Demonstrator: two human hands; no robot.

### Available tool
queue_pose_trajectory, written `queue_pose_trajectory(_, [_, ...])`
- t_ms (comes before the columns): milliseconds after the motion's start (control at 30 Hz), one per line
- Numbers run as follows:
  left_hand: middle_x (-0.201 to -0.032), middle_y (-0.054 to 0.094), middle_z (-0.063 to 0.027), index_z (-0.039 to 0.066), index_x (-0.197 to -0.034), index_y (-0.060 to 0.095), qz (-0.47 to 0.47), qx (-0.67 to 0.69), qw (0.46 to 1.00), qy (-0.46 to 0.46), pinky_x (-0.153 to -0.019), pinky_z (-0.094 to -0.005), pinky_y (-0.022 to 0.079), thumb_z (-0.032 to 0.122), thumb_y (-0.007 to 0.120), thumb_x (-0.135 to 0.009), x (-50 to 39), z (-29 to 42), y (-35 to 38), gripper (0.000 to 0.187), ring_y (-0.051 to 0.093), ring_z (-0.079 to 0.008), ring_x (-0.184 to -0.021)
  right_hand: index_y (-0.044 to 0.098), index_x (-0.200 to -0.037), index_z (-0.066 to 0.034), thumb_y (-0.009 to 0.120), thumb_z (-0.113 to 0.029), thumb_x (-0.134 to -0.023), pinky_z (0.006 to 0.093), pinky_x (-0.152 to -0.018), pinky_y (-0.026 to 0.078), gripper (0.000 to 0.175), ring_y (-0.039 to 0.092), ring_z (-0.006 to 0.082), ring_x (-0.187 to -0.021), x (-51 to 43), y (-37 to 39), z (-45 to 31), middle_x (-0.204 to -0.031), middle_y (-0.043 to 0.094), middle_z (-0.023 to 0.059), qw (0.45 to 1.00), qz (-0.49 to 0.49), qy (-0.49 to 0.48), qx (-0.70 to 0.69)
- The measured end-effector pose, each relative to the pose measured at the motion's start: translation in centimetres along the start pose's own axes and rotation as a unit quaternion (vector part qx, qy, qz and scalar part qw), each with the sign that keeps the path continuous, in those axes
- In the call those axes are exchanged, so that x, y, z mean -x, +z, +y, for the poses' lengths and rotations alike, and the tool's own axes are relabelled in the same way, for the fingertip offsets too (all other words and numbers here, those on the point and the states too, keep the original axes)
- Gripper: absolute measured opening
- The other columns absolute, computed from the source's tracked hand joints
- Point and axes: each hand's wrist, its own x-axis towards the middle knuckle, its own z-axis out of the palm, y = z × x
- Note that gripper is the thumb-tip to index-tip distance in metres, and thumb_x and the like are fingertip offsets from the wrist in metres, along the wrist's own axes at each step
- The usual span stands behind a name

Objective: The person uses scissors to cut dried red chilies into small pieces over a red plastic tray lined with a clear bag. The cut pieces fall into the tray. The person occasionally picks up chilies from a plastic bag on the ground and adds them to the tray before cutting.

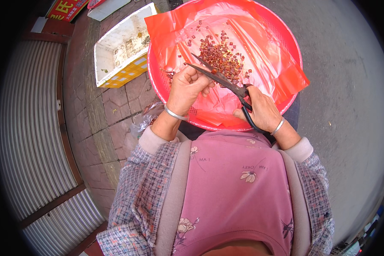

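My left hand (pixel 190 81) is pinched closed over the near left part of a red plastic sheet (pixel 262 48). A small dark-red end, seemingly of a dried chilli (pixel 185 64), pokes out by its fingers; the rest is hidden. Black-handled scissors (pixel 227 84) are in my right hand (pixel 259 107), their dark blades parted and pointing up-left across my left fingers. A red bit (pixel 213 71) sits at the blades. Beyond them, cut dried chilli pieces (pixel 219 52) with pale seeds lie heaped on the sheet, which lines a round pink-red plastic basket (pixel 291 35).
Left of the basket stands a white foam box (pixel 104 51) with yellow sides on the paving (pixel 115 105). A clear plastic bag (pixel 144 121) with reddish contents lies by my left forearm. A corrugated metal shutter (pixel 35 121) borders the left; grey road (pixel 339 96) lies right.
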Motion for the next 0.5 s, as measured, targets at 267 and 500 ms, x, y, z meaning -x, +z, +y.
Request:
queue_pose_trajectory(267, [-0.075,0.065,-0.0056,0.003,-0.098,0.062,-0.014,-0.011,1.0,-0.002,-0.053,-0.0213,0.045,0.008,0.058,-0.088,-0.3,-0.8,0.1,0.012,0.056,-0.0086,-0.058,0.046,-0.099,0.0004,0.077,-0.048,-0.065,0.0403,-0.065,0.045,0.067,0.059,0.0333,-0.074,-0.5,0.9,0.5,-0.076,0.053,0.0159,0.997,0.012,0.038,-0.063])
queue_pose_trajectory(500, [-0.074,0.064,-0.0058,0.002,-0.095,0.059,-0.026,-0.006,1.0,-0.002,-0.052,-0.0215,0.045,0.003,0.056,-0.086,-0.4,-1.4,0.1,0.01,0.056,-0.0082,-0.056,0.048,-0.09,0.0006,0.078,-0.047,-0.065,0.0381,-0.066,0.049,0.062,0.062,0.0335,-0.074,-1.1,0.7,0.3,-0.076,0.058,0.0162,0.992,-0.04,0.106,-0.061])
